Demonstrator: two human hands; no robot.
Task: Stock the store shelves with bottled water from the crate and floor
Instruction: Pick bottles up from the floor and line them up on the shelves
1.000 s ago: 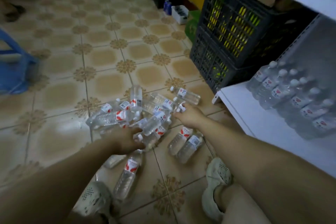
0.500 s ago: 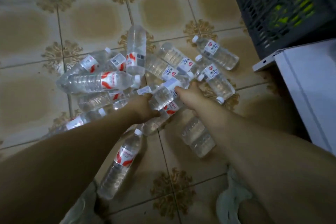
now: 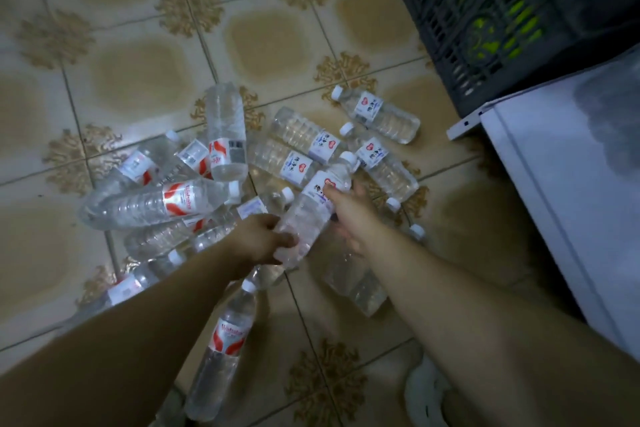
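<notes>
Mid-frame: left hand (image 3: 262, 240) and right hand (image 3: 350, 210) curled round one clear ribbed plastic bottle (image 3: 310, 215), amid a heap (image 3: 166, 204) on glossy patterned floor (image 3: 138, 73); slatted dark crate (image 3: 485, 28) upper right

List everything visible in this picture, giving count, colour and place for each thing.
water bottles: over a dozen, exact count unclear, clear with white caps and red-and-white labels, lying piled, centre.
held water bottle: one, clear, white label, between both hands above the pile.
plastic crate: at least one, dark grey, upper right, yellow-green contents inside.
shelf: one, white, right edge.
floor tiles: many, beige with brown flower motifs, throughout.
shoe: one, pale, bottom right.
left hand: one, grips the held water bottle's base.
right hand: one, grips it near the label.
</notes>
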